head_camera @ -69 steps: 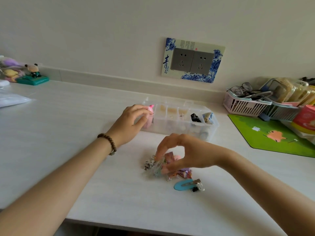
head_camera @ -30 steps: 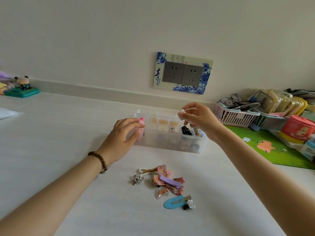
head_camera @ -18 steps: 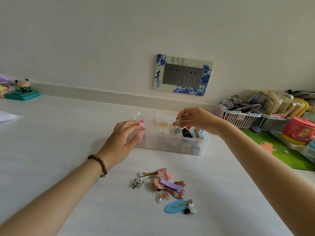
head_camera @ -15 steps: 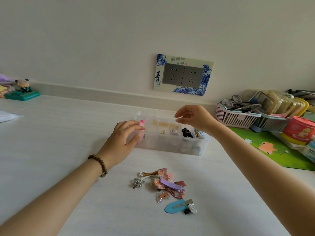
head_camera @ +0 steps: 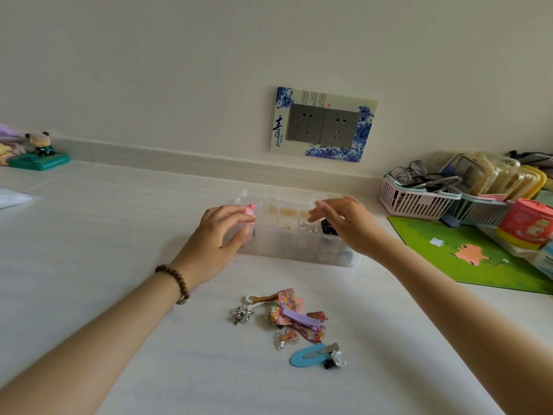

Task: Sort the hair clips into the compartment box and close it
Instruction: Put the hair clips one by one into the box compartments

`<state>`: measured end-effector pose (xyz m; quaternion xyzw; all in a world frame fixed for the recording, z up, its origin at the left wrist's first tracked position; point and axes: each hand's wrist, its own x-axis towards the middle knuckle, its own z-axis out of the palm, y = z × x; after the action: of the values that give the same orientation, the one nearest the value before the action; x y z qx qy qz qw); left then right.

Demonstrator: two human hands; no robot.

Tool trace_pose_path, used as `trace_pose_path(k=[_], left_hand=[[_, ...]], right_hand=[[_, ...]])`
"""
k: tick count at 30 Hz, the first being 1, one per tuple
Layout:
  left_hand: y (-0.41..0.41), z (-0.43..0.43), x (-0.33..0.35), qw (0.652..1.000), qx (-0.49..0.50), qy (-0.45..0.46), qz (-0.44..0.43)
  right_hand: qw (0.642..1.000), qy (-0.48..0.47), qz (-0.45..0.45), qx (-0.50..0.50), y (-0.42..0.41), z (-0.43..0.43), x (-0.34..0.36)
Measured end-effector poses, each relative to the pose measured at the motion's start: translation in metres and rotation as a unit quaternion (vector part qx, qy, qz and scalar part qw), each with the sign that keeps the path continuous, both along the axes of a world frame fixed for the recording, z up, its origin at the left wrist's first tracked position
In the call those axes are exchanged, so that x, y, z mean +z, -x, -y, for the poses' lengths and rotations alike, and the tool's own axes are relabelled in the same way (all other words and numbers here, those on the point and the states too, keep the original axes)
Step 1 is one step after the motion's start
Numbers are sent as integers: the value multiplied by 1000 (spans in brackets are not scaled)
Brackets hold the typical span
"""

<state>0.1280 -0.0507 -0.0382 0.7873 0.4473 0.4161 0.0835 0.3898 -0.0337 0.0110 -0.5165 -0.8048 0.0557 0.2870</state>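
Observation:
A clear plastic compartment box [head_camera: 287,250] stands open on the white table, with small clips in several of its cells. My left hand [head_camera: 217,235] grips the box's left end, beside a pink piece [head_camera: 250,209]. My right hand [head_camera: 344,223] hovers over the box's right half with fingers apart and nothing in them. Nearer me lies a loose pile of hair clips [head_camera: 291,317]: a floral bow with a lilac clip [head_camera: 300,318], a silver bow clip [head_camera: 240,314], a small clear butterfly clip [head_camera: 285,339] and a blue oval clip [head_camera: 311,354].
A pink basket [head_camera: 410,200] with glasses and a blue basket of packets [head_camera: 478,205] stand at the right, by a green mat [head_camera: 478,256] and a red tub [head_camera: 526,224]. A small figurine [head_camera: 40,151] sits far left. A wall socket [head_camera: 323,124] is behind the box.
My right hand carried a small clip from the pile to the box, let it go into a cell, and now hovers lower and open. My left hand has stayed on the box.

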Motion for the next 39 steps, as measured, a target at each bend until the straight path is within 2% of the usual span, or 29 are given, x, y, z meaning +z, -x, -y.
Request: trace_pose_path(k=[3, 9, 11, 13, 16, 21, 23, 26, 29, 33, 36, 39], left_hand=[[-1, 1, 1, 1000, 0, 0, 0], [-1, 2, 1, 1000, 6, -1, -1], [-1, 3, 1, 1000, 4, 0, 0], [-1, 3, 1, 1000, 3, 5, 0], [-2, 3, 1, 1000, 5, 8, 0], [-3, 4, 1, 1000, 9, 4, 7], [-3, 4, 1, 1000, 8, 3, 8], [-2, 3, -1, 1000, 6, 9, 9], [-1, 1, -1, 1000, 1, 14, 12], [0, 0, -1, 1000, -8, 17, 20], [0, 1, 1, 999, -10, 26, 20], [0, 2, 2, 999, -12, 28, 25]], right_hand=[[999, -30, 35, -23, -3, 1, -1], [992, 34, 118, 7, -1, 3, 1], [996, 26, 87, 10, 4, 12, 3], [999, 17, -1, 40, 10, 28, 4], [988, 76, -77, 112, 19, 60, 2], [971, 205, 5, 122, 31, 84, -18], [968, 223, 2, 113, 34, 84, -24], [965, 225, -58, 126, 35, 81, -22], [944, 242, -188, 119, 36, 69, -8], [924, 189, -330, 31, 41, 34, 20], [910, 181, -372, -21, 51, 5, 33], [913, 208, -346, -51, 66, -16, 29]])
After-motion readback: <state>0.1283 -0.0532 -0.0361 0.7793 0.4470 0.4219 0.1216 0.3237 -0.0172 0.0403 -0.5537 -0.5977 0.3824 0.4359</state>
